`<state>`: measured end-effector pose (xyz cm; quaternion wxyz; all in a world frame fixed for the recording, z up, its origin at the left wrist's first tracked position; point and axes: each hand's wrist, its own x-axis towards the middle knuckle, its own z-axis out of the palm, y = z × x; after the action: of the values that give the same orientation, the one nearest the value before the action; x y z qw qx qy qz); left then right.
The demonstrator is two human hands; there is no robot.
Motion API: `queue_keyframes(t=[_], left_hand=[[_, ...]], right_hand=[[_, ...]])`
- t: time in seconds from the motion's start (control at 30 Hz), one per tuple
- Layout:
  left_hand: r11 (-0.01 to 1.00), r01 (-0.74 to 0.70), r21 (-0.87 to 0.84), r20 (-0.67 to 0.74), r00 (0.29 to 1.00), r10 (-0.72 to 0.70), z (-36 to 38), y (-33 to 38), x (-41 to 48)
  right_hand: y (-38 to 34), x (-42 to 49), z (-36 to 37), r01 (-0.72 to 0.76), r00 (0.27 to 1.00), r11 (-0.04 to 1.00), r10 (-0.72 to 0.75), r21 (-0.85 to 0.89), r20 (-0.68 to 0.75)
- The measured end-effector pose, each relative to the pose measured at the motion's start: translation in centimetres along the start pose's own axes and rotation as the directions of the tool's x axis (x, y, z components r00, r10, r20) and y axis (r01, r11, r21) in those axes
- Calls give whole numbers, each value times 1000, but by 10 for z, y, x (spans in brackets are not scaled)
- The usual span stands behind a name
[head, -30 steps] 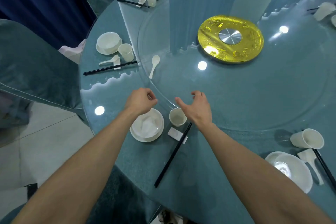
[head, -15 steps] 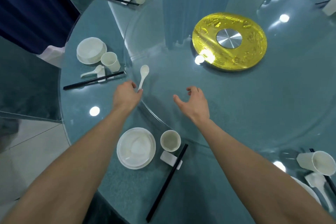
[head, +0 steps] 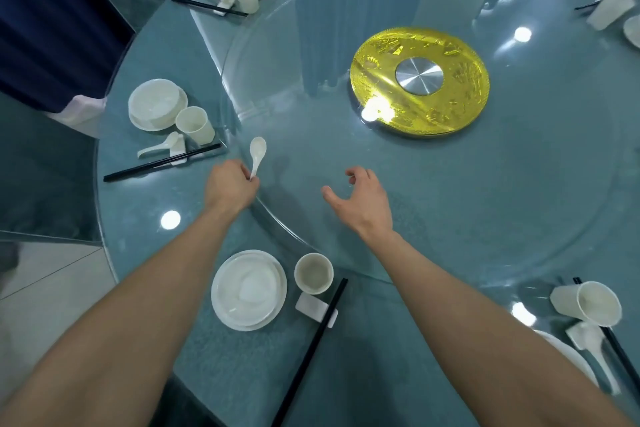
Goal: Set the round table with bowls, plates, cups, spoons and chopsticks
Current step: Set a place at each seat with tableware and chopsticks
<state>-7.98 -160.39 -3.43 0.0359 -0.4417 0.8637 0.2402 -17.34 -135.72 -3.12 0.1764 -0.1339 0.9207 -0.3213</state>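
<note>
Spoon (head: 258, 152) on the glass turntable (head: 450, 184), close to its left rim, scoop pointing away, handle end pinched in the curled fingers of the left hand (head: 230, 185). Right hand (head: 360, 199) above the turntable, fingers apart and loosely bent, holding nothing. Probably the step of fetching the missing spoon for the setting at the near edge of the table (head: 138, 204), where plate (head: 249, 325) with bowl (head: 247, 288), cup (head: 313, 273), white rest (head: 311, 307) and chopsticks (head: 311, 347) already lie. Next, to lift, bring back and lay on the rest, gently, without hitting the cup.
</note>
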Motion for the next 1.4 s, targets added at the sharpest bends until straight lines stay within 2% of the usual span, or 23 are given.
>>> queue_keyframes(t=[0.67,1.13,1.4], left_hand=[[986,-150,-73,-45,988,147,-11,-42,-163],[977,-199,-73,-9,980,199,36,-86,-272],[982,-185,-29,51,981,186,67,-86,-284]], right_hand=[[35,-138,-7,-10,999,1000,9,-18,-42],[79,-215,7,-61,996,998,61,-7,-59],[92,-221,14,-65,997,997,64,-30,-43]])
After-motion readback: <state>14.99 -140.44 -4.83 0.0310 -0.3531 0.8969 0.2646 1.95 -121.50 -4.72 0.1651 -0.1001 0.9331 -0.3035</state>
